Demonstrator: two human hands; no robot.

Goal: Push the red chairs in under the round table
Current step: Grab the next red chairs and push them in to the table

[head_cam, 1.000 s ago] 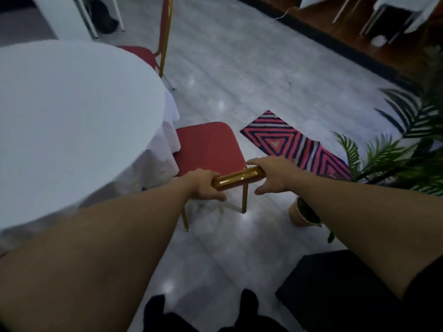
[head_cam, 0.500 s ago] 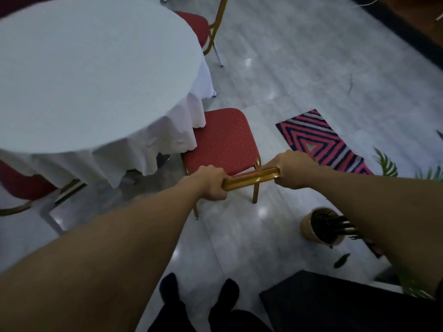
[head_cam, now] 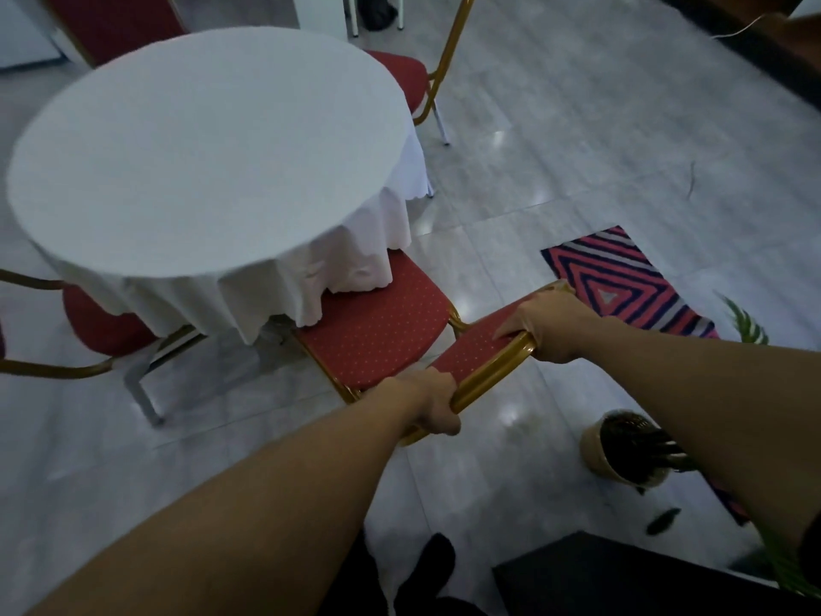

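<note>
A red chair (head_cam: 382,331) with a gold frame stands at the near right side of the round table (head_cam: 200,153), which wears a white cloth. The front of its seat lies under the hanging cloth. My left hand (head_cam: 433,404) grips the left end of the gold top rail of the backrest. At the rail's right end, my right hand (head_cam: 551,326) is closed over it. Other red chairs stand around the table: one at the far right (head_cam: 408,77), one at the left (head_cam: 97,322), one at the far left (head_cam: 115,24).
A striped red and blue rug (head_cam: 622,282) lies on the grey tiled floor to the right. A potted plant (head_cam: 622,451) stands close by my right forearm. A black box (head_cam: 622,575) sits at the bottom right, beside my feet (head_cam: 422,566).
The chair has slid toward the table, so its seat front now goes under the cloth. The view has swung left and now takes in the whole table. Both hands keep their grip on the rail.
</note>
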